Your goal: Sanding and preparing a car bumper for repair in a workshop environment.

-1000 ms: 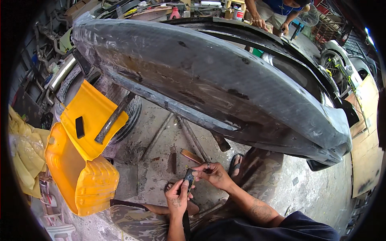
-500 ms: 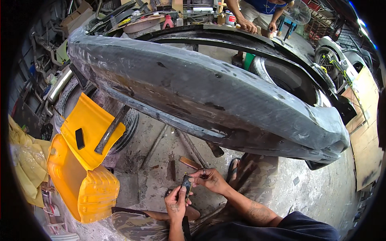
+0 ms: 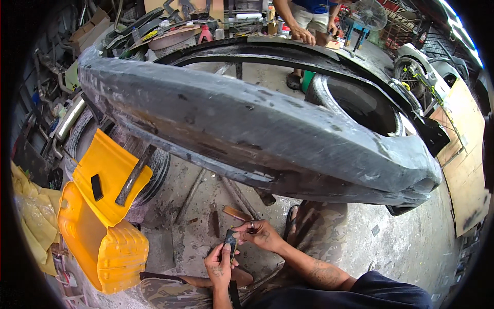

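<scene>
In the lower left of the frame, yellow plastic carries a black phone. At lower centre, the left hand wraps a dark block; a wooden strip lies just above, and the right hand pinches the block's upper end. A grey bumper spans above, reaching centre right; far right leans a pale board.

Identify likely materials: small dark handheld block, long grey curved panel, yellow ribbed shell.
Small dark block: perhaps rubber or plastic; matte, scuffed, partly covered, so unsure.
Long grey curved panel: probably plastic or fibreglass; patchy, dull, sanded-looking surface.
Yellow ribbed shell: likely moulded plastic; slight sheen, rounded continuous ribs.
</scene>
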Tool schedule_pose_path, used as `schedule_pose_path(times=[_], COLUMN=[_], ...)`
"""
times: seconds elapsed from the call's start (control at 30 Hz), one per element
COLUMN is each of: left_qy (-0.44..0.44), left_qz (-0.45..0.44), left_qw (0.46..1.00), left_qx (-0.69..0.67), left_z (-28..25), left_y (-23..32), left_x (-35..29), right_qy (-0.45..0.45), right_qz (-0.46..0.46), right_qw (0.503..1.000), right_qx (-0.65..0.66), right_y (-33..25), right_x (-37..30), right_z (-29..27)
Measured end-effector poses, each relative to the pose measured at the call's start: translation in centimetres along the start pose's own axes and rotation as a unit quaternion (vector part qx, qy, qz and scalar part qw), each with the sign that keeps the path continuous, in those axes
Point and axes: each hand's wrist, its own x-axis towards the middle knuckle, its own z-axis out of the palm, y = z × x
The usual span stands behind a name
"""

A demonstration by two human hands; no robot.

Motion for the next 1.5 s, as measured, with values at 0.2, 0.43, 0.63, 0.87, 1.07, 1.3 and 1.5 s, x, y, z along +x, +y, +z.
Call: schedule_pose_path(times=[0.2,0.43,0.63,0.87,1.07,1.3,1.5], left_qy=[0.002,-0.023,-0.010,-0.019,-0.011,-0.010,-0.014], left_qz=[0.010,-0.013,-0.005,0.010,-0.002,-0.002,0.005], left_qw=[1.000,0.999,0.999,0.999,1.000,0.999,0.999], left_qx=[0.005,-0.026,-0.031,-0.027,-0.024,-0.032,-0.029], left_z=[-0.3,-0.4,-0.2,-0.3,-0.3,-0.3,-0.2], left_y=[0.1,0.4,0.4,0.4,0.5,0.4,0.4], left_x=[-0.4,-0.6,-0.5,-0.3,-0.3,-0.3,-0.2], right_qy=[-0.021,-0.054,-0.025,-0.023,-0.018,-0.009,-0.012], right_qz=[-0.032,0.008,0.018,0.022,0.017,0.018,0.019], right_qw=[0.999,0.997,0.999,0.998,0.999,0.999,0.999], right_qx=[0.015,0.054,0.042,0.046,0.021,0.030,0.036], right_y=[0.5,-0.3,0.1,-0.4,0.0,0.0,0.7], right_x=[0.1,0.0,0.4,0.0,0.2,0.3,0.5], right_z=[0.4,0.0,0.4,0.5,0.3,0.6,0.3])
